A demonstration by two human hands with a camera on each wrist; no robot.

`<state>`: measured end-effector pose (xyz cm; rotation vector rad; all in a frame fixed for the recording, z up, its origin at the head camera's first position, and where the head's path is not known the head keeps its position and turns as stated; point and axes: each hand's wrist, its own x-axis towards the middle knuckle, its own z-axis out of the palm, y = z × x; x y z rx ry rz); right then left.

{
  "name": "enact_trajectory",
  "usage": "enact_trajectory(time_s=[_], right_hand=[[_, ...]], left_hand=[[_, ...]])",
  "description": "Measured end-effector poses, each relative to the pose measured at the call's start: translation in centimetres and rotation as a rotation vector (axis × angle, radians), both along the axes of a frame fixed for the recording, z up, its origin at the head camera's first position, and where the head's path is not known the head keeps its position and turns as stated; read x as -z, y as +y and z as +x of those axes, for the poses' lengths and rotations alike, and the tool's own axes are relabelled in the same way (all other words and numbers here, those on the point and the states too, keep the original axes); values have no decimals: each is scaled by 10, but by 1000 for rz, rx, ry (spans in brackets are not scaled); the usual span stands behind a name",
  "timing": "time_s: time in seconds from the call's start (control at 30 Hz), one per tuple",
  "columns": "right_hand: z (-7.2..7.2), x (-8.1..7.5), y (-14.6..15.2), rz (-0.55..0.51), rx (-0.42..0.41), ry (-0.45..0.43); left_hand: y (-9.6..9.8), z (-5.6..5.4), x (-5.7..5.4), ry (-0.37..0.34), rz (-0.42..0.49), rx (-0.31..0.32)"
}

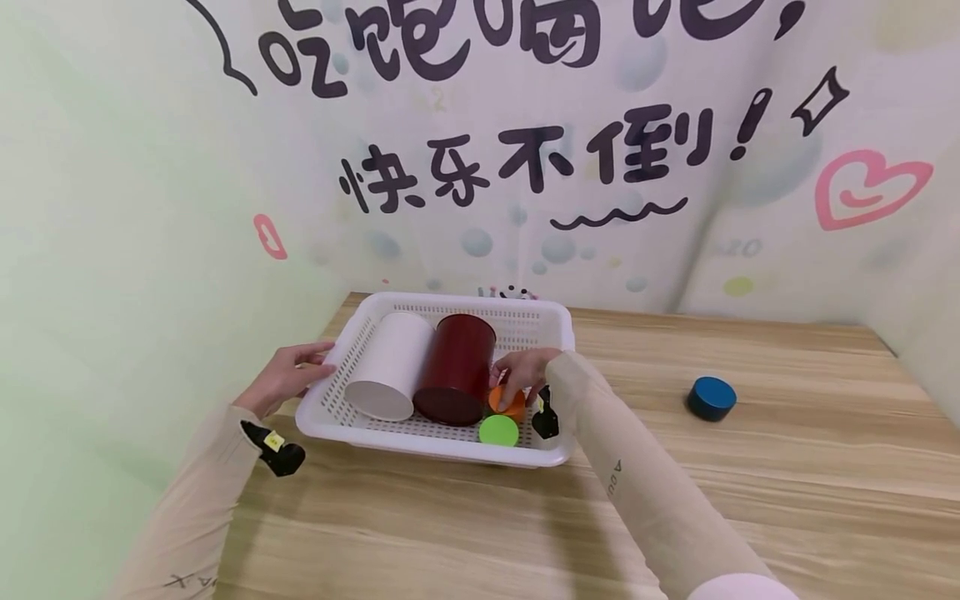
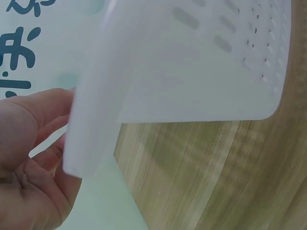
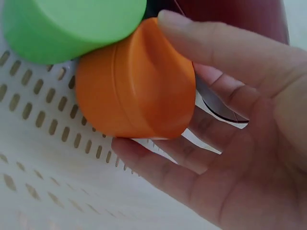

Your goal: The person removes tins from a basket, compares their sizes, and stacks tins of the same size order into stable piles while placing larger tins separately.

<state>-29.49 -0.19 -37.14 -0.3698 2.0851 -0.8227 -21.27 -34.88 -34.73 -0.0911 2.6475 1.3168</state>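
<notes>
A white plastic basket [image 1: 450, 450] with slotted walls stands on the table. My left hand [image 1: 288, 375] grips its left rim; in the left wrist view that hand [image 2: 33, 153] is partly hidden by the rim [image 2: 91, 120]. Inside the basket, my right hand [image 1: 525, 371] holds an orange round container [image 3: 139, 86], thumb on one side and fingers around the other. A green round container [image 1: 498, 431] touches the orange one. Left of these, a dark red cylinder [image 1: 456, 367] and a white cylinder [image 1: 392, 362] lie side by side.
A blue round container [image 1: 712, 398] stands on the wooden table [image 1: 810, 467], right of the basket. Behind the table hangs a white backdrop [image 1: 465, 192] with black lettering. A pale green wall [image 1: 135, 292] is at the left.
</notes>
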Motion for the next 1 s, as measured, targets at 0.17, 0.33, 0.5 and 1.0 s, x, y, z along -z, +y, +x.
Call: enact_trajectory(time_s=[0.17, 0.33, 0.5, 1.0], right_hand=[[0, 0, -1, 13, 4, 18], [0, 1, -3, 15, 92, 50], [-1, 2, -3, 11, 179, 102], [-1, 1, -2, 38, 149, 93]], left_hand=[[-1, -1, 0, 3, 2, -1], [0, 0, 0, -5, -10, -8], [0, 0, 1, 5, 1, -7], [0, -1, 2, -2, 3, -13]])
